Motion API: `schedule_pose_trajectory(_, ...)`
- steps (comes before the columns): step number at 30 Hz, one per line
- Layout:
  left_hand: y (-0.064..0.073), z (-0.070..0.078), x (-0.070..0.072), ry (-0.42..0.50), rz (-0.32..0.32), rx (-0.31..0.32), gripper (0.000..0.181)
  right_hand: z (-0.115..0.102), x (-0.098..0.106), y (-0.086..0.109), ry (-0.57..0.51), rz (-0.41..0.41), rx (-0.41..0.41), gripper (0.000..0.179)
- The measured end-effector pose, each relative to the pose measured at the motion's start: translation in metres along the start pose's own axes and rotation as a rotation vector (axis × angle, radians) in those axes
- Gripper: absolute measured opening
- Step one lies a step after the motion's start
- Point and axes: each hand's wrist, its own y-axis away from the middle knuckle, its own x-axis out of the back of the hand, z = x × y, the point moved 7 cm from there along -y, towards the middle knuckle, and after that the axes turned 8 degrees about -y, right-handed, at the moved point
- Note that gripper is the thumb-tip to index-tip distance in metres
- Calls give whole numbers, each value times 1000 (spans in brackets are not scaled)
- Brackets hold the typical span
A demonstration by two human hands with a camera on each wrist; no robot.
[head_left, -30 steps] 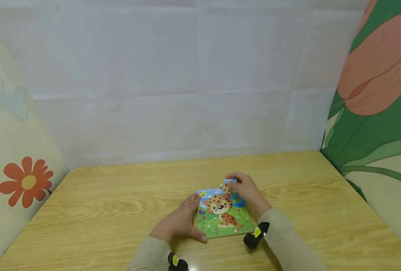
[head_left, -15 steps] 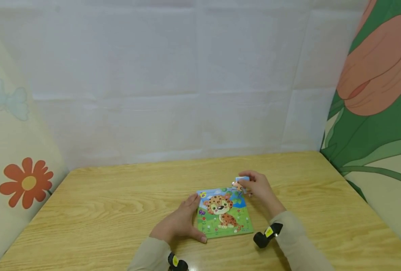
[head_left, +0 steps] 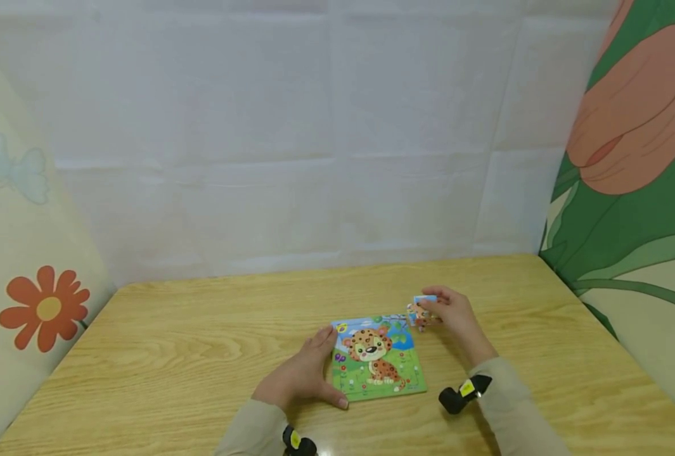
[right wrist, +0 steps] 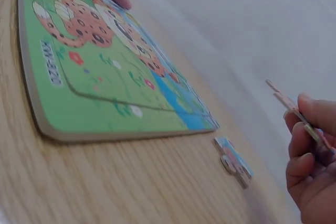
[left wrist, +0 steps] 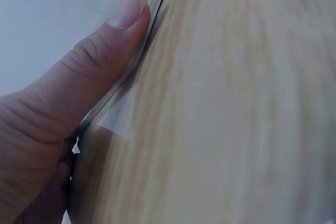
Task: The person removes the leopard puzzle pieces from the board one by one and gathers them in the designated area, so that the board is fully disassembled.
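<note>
A square puzzle board with a cartoon leopard on green and blue lies flat on the table. My left hand spans its left side, fingers extended along it and thumb at the near left corner. Beyond the far right corner, my right hand pinches thin spotted jigsaw pieces between thumb and fingers. From the right wrist view, the held jigsaw pieces are seen edge-on. A loose jigsaw piece lies on the wood just off the board's corner.
The wood-grain table extends around the board. A white cloth backdrop hangs behind it. Flower-printed panels, one with a red flower, stand at both sides. Black wrist cameras sit at the sleeve cuffs.
My right hand has moved right with the jigsaw pieces, from over the board's far right corner to beyond it. My left hand and the board have stayed in place.
</note>
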Motion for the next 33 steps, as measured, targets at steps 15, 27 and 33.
schedule_pose_trajectory(15,0,-1,0,7,3,-2,124,14,30,0,-73,124,42,39)
schedule_pose_trajectory(27,1,0,0,-5,1,8,126,13,39,-4,211,150,37,37)
schedule_pose_trajectory(33,1,-1,0,-7,-1,3,125,13,39,-8,400,177,82,36)
